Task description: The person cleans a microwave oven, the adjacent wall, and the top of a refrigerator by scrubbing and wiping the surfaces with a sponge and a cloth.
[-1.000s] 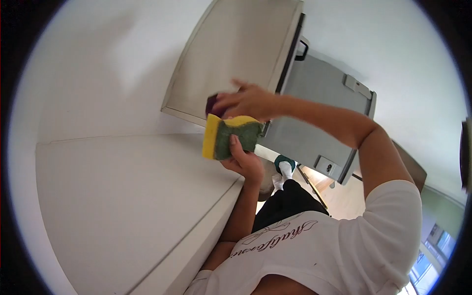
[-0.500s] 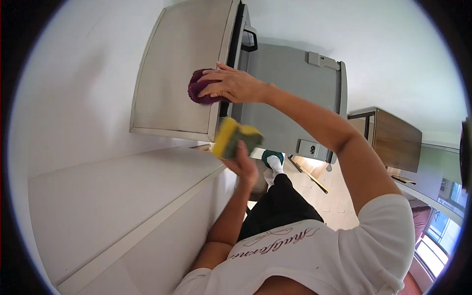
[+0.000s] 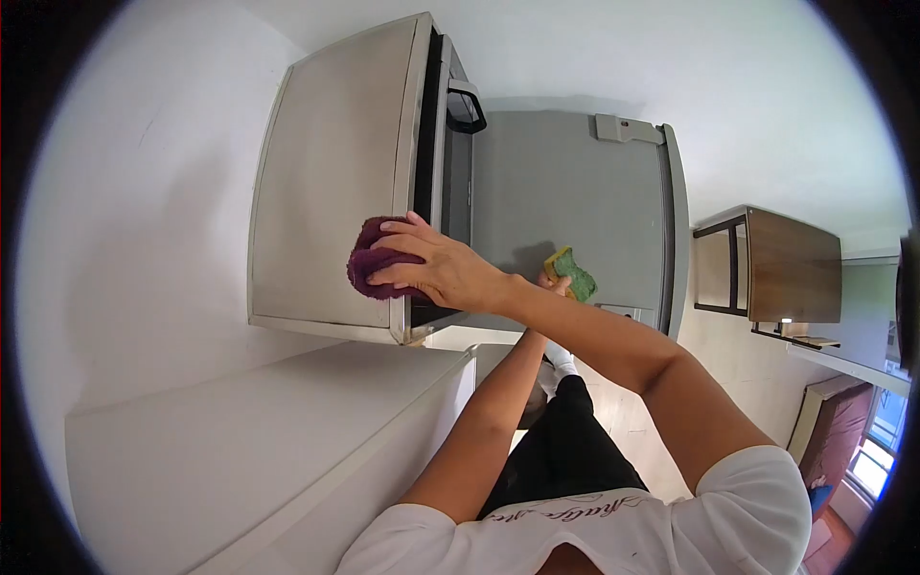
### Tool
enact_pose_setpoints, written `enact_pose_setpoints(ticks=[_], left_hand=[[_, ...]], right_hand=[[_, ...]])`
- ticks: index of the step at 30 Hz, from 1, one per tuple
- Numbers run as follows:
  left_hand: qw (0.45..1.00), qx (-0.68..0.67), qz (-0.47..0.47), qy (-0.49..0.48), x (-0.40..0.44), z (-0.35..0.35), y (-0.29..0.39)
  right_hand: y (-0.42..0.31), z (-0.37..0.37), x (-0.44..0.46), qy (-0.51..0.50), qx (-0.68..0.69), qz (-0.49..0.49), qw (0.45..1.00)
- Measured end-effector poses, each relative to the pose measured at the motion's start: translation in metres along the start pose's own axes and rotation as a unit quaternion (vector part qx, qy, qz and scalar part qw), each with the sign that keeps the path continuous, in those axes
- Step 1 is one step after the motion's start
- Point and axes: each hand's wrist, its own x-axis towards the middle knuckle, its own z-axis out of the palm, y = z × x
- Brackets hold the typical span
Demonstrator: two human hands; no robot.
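Note:
My right hand grips a folded dark purple cloth, its fingers spread over it. The cloth rests on the light metal top of a box-shaped appliance, at the near front corner. A dark bracket-shaped handle juts from the appliance's front. Crossing beneath my right forearm, my left hand holds a yellow and green scouring sponge. That sponge is over the grey flat top of what looks like a fridge. Part of my left hand is hidden by the sponge and the right forearm.
Left and below, a white ledge runs along the wall. A fridge hinge cover sits at the back edge of the grey top. Further right stands a brown wooden cabinet. My foot in a white sock shows far below.
My right hand and the cloth have moved toward me along the appliance's front edge. My left hand has carried the sponge right, from beside the appliance to over the grey top.

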Motion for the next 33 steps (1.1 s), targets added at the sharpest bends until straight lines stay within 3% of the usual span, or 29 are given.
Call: enact_pose_setpoints(ticks=[1,2,4,6,7,8,10,11,12,13,14,16,20,22,24,25,27,29,31,32,33], left_hand=[[0.987,0.149,-0.051,0.024,-0.004,-0.006,-0.003],[0.987,0.153,-0.052,0.022,-0.01,-0.011,-0.005],[0.996,0.01,-0.092,-0.007,-0.009,-0.031,-0.036],[0.982,-0.136,-0.129,-0.033,-0.007,-0.045,-0.052],[0.966,-0.21,-0.145,-0.043,-0.004,-0.047,-0.052],[0.966,-0.211,-0.142,-0.044,0.001,-0.047,-0.053],[0.991,-0.051,-0.115,-0.051,-0.02,-0.024,-0.008],[0.991,-0.049,-0.117,-0.047,-0.023,-0.02,0.001],[0.989,0.135,-0.011,-0.054,-0.024,-0.018,0.01],[0.943,0.313,0.095,-0.062,-0.028,-0.011,0.021],[0.942,0.315,0.095,-0.062,-0.037,-0.002,0.039],[0.852,0.416,0.317,0.026,-0.066,0.02,0.094],[0.79,0.434,0.403,0.16,-0.147,0.042,0.201],[0.688,0.501,0.487,0.194,-0.172,0.021,0.228],[0.611,0.528,0.524,0.27,-0.184,0.01,0.25],[0.612,0.532,0.521,0.267,-0.186,0.0,0.258],[0.525,0.549,0.522,0.387,-0.184,-0.013,0.272],[0.52,0.546,0.505,0.421,-0.181,-0.02,0.283],[0.535,0.525,0.479,0.458,-0.178,-0.026,0.29],[0.536,0.523,0.479,0.458,-0.174,-0.026,0.291],[0.526,0.55,0.45,0.467,-0.169,-0.026,0.292]], right_hand=[[0.003,-0.001,-0.001,0.004,-0.002,0.001,1.0],[0.007,-0.003,-0.001,0.027,-0.004,-0.002,1.0],[0.02,-0.008,-0.004,0.052,-0.011,-0.005,0.999],[0.038,-0.01,-0.007,0.169,-0.057,0.073,0.981],[0.046,-0.009,-0.006,0.237,0.029,0.154,0.959],[0.062,-0.011,-0.003,0.236,0.029,0.151,0.96],[0.079,-0.024,0.015,0.323,-0.005,0.3,0.898],[0.079,-0.022,0.019,0.324,-0.001,0.303,0.896],[0.079,-0.021,0.025,0.271,-0.066,0.289,0.916],[0.08,-0.021,0.029,0.215,-0.131,0.272,0.929],[0.088,-0.019,0.029,0.217,-0.13,0.272,0.929],[0.115,-0.015,0.03,0.244,-0.186,0.174,0.936],[0.203,-0.046,0.08,0.244,-0.272,0.197,0.91],[0.244,-0.066,0.105,0.251,-0.285,0.212,0.9],[0.257,-0.08,0.116,0.259,-0.277,0.222,0.898],[0.262,-0.081,0.117,0.251,-0.294,0.215,0.897],[0.259,-0.078,0.107,0.245,-0.31,0.179,0.901],[0.212,-0.072,0.085,0.198,-0.305,0.194,0.911],[0.17,-0.05,0.047,0.164,-0.317,0.127,0.925],[0.139,-0.039,0.027,0.092,-0.344,0.12,0.927],[0.113,-0.023,0.006,0.112,-0.317,0.085,0.938]])
